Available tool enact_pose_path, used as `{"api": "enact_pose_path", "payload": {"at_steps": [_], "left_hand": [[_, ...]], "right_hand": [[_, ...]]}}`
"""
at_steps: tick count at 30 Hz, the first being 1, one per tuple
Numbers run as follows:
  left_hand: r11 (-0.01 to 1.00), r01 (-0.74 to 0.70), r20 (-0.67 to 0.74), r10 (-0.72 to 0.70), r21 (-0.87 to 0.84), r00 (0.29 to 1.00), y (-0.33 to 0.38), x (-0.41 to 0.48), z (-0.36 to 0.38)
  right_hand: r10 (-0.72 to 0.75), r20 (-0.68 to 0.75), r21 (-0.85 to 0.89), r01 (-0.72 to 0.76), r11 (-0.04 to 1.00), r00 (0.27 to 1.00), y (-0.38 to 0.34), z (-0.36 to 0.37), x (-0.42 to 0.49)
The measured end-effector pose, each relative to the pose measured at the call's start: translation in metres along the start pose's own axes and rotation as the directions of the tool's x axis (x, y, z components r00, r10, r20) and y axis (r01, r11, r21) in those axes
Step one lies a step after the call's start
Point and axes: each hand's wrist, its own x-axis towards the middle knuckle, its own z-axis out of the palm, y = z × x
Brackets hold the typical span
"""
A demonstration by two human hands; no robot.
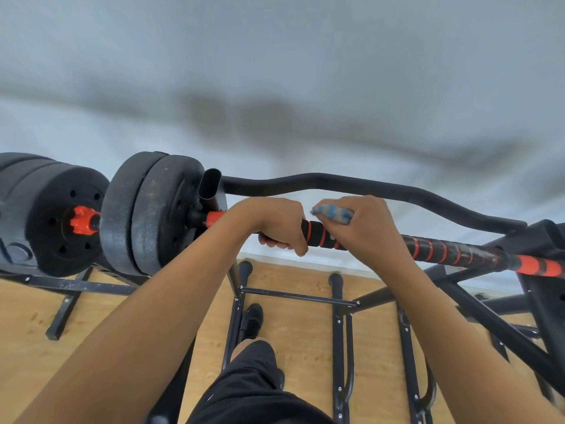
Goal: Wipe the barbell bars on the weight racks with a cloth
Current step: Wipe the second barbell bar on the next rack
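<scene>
Barbell bar (443,250), black with red spiral stripes, lies across a black steel rack (339,332) and runs from the left side of the view down toward the right edge. Its left end carries two black weight plates (153,215) standing on edge, just beside an open-topped upright tube of the rack.

The left hand (278,228) grips the bar near the plates, its fingers wrapped fully around it from above and its fingertips showing underneath. The right hand (363,228) sits just to its right on the same bar, with a short stretch of striped grip showing between the two hands. Its fingers are curled around a bunched blue cloth (333,213), and the cloth is pressed to the top of the bar and pokes out on the thumb side.

Behind the hands a wavy black bar (336,185) spans the rack. At far left a second set of black plates (55,215) shows a red collar nut (82,220) at its hub. Below, a wooden floor (305,347) is visible, along with the person's black shorts (253,377) and a black shoe (252,322) between the rack's legs.
</scene>
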Motion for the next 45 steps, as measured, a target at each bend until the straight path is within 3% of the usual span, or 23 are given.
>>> {"api": "enact_pose_path", "payload": {"at_steps": [3, 9, 13, 15, 19, 26, 30, 34, 36, 39, 45], "left_hand": [[1.000, 0.000, 0.011, 0.000, 0.000, 1.000, -0.001, 0.001, -0.001], [1.000, -0.023, 0.025, 0.023, -0.016, 0.999, -0.002, 0.002, -0.002], [0.999, -0.037, -0.007, 0.037, -0.010, 0.999, -0.004, 0.003, 0.000], [0.999, -0.039, -0.019, 0.039, -0.007, 0.999, -0.004, 0.002, 0.001], [0.999, -0.035, -0.033, 0.036, 0.016, 0.999, -0.003, 0.001, 0.002], [0.999, -0.031, -0.046, 0.032, 0.021, 0.998, -0.004, 0.004, 0.003], [0.999, -0.039, -0.044, 0.040, 0.011, 0.998, -0.004, 0.003, 0.003], [0.999, -0.028, -0.054, 0.030, 0.027, 0.998, -0.003, 0.001, 0.004], [0.999, -0.031, -0.054, 0.032, 0.028, 0.998, -0.003, 0.000, 0.004], [0.999, -0.029, -0.052, 0.030, 0.024, 0.998, -0.003, 0.000, 0.003], [0.999, -0.036, -0.029, 0.037, 0.018, 0.999, -0.003, 0.002, 0.003]], "right_hand": [[0.005, 0.030, -0.122, -0.002, 0.993, 1.000, -0.002, 0.007, -0.008], [-0.071, 0.040, -0.168, 0.077, 0.983, 0.997, 0.003, 0.014, -0.041], [0.037, -0.153, 0.064, -0.027, 0.998, 0.988, 0.000, -0.004, -0.035], [0.113, -0.149, 0.101, -0.098, 0.990, 0.982, -0.002, -0.012, -0.015], [0.174, 0.081, -0.064, -0.169, 0.984, 0.981, -0.001, 0.000, 0.003], [0.019, -0.013, -0.268, -0.022, 0.963, 1.000, -0.004, 0.008, -0.032], [0.022, -0.080, -0.174, -0.035, 0.984, 0.997, -0.005, 0.006, -0.050], [0.086, -0.164, 0.100, -0.070, 0.993, 0.983, -0.014, -0.007, -0.026], [0.132, -0.065, 0.075, -0.127, 0.989, 0.989, -0.014, -0.007, -0.006], [0.121, 0.122, -0.133, -0.105, 0.986, 0.985, -0.009, 0.002, 0.005], [0.047, 0.041, -0.155, -0.040, 0.987, 0.998, -0.009, 0.005, -0.018]]}}
